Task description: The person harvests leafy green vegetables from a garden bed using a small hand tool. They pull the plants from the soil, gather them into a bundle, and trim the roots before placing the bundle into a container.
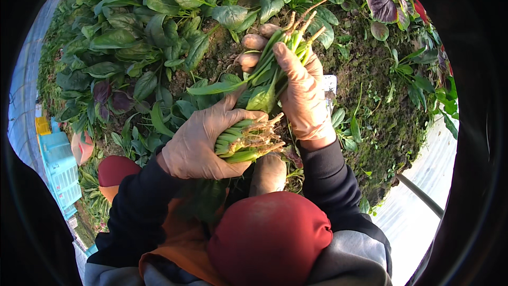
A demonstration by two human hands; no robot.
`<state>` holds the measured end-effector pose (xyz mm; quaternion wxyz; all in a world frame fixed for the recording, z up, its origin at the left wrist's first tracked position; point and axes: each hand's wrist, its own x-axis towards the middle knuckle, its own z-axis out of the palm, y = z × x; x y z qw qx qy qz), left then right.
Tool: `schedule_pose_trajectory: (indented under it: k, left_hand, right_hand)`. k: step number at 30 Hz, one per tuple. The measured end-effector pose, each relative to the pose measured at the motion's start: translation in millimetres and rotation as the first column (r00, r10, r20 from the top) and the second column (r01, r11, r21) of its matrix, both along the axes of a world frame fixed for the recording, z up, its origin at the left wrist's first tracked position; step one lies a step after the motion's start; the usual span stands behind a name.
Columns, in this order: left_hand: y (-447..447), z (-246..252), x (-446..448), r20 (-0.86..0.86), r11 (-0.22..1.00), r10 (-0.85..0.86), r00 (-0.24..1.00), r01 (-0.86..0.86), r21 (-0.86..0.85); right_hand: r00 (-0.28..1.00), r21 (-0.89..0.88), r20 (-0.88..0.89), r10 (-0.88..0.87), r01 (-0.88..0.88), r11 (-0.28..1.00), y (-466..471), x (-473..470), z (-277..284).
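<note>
Both of my hands wear thin, light-coloured gloves. My left hand (202, 143) grips a bundle of spinach stems (242, 141), their cut pinkish roots pointing right. Above it, my right hand (303, 91) holds a smaller bunch of spinach (274, 63) between thumb and fingers, its roots pointing up and to the right. Leaves of that bunch hang down to the thumb side of my left hand. A whitish metal-like piece (329, 85) shows beside my right palm; what it belongs to is hidden.
Leafy spinach plants (123, 39) grow densely at upper left. Purple-leaved plants (383, 6) stand at upper right, over mossy soil (369, 127). Light blue plastic crates (61, 167) sit at far left. White plastic sheeting (420, 190) and a dark pole (420, 196) lie at lower right.
</note>
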<state>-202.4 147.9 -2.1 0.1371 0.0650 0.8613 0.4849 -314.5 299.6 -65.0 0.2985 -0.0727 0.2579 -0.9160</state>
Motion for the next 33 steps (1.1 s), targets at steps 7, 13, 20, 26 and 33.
schedule_pose_trajectory:
  k: [7,13,20,26,33]
  left_hand:
    - [-23.5,21.3,-2.0,0.191,0.862,0.154,0.969,-0.227,0.454]
    - [-25.4,32.5,-11.0,0.393,0.826,0.288,0.873,-0.435,0.359]
    - [-35.9,22.3,-6.4,0.433,0.845,0.205,0.878,-0.382,0.374]
    - [-34.5,22.4,-14.6,0.365,0.831,0.17,0.915,-0.332,0.447]
    - [-33.6,24.6,-19.5,0.18,0.872,0.297,0.938,-0.343,0.349]
  right_hand:
    - [0.97,0.228,-0.203,0.133,-0.085,0.97,22.4,-9.8,-3.4]
    - [0.927,0.149,-0.289,0.24,-0.204,0.968,16.1,4.3,-0.9]
    - [0.81,0.298,-0.395,0.434,-0.334,0.894,33.4,-11.5,8.0]
    - [0.851,0.177,-0.332,0.407,-0.368,0.913,17.1,-11.3,12.6]
    - [0.861,0.296,-0.476,0.179,-0.035,0.955,16.2,-6.7,39.6]
